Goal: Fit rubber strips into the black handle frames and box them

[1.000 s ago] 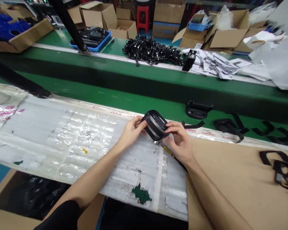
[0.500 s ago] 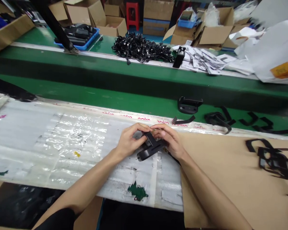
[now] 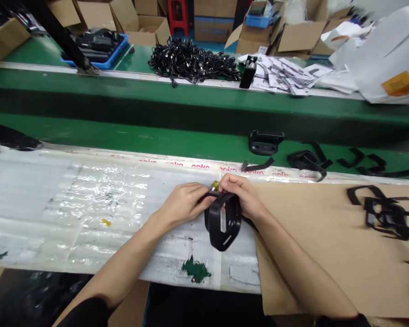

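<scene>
Both hands meet over the plastic-covered bench (image 3: 88, 200) near its middle. My left hand (image 3: 182, 204) pinches the top of a black curved plastic bracket (image 3: 224, 222) with slots in it. My right hand (image 3: 240, 195) is closed on the same bracket from the right, and a small yellow-tipped tool (image 3: 214, 185) pokes out above its fingers. The bracket hangs down toward me, its rounded end pointing at the bench's near edge.
Brown cardboard sheet (image 3: 327, 245) lies to the right with black strap pieces (image 3: 385, 213). More black brackets (image 3: 266, 141) sit on the green conveyor (image 3: 157, 136). Beyond it are a cable pile (image 3: 191, 61), leaflets (image 3: 286, 75), a blue tray (image 3: 95, 45) and cardboard boxes.
The bracket was lifted and upright a second ago, then laid flat between the hands; now it is turned so its looped end hangs toward me. The view has drifted right and down.
</scene>
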{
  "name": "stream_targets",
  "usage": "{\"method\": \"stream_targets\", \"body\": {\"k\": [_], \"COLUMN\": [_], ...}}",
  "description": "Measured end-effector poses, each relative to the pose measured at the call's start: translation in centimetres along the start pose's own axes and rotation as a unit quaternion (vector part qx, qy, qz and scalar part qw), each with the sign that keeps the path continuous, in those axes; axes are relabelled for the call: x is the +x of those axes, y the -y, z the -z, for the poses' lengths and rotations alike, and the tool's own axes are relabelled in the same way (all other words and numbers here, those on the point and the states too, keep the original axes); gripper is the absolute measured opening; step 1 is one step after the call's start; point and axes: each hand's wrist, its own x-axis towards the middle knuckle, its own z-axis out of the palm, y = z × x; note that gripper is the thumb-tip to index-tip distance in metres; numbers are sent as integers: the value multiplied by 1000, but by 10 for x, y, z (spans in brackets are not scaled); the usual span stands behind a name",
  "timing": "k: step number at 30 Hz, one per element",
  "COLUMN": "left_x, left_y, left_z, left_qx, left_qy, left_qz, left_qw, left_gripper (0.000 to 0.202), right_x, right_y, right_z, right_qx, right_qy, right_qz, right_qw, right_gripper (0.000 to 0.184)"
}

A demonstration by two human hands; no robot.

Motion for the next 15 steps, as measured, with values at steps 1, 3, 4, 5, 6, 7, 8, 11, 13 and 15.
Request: {"method": "stream_targets", "body": {"k": [1,3,4,5,6,7,8,11,13,15], "left_x": [0,-1,-1,-2,-2,-3,-4,-5,-5,-3], "left_y": [-3,-9,-12,-14,-15,-16,-17,-15,-13,-10], "left_z": [-1,-4,-6,-7,-8,-9,-9,-9,-12,-19], "left_qx": [11,22,27,34,40,46,49,15,-73,-224], "left_qy": [18,36,39,43,49,58,70,99,91,42], "left_qz": [2,10,18,31,49,70,92,135,149,183], "left_qw": [1000,999,999,998,997,995,992,986,982,956], "left_gripper": [34,34,35,37,39,41,42,41,41,43], "right_x": [0,0,0,0,0,0,0,0,-1,0], "right_y": [1,2,3,4,4,5,5,7,8,9], "right_z": [0,0,0,0,0,0,0,2,2,3], "right_qx": [13,20,20,20,20,20,19,20,25,30], "right_qy": [1,1,-2,-6,-12,-18,-24,-32,-24,-22], "right_qz": [-14,-24,-23,-20,-17,-13,-9,-5,-8,4], "right_qw": [1000,999,1000,1000,1000,1000,999,999,999,999], "right_gripper": [32,32,33,33,33,33,33,31,32,34]}}
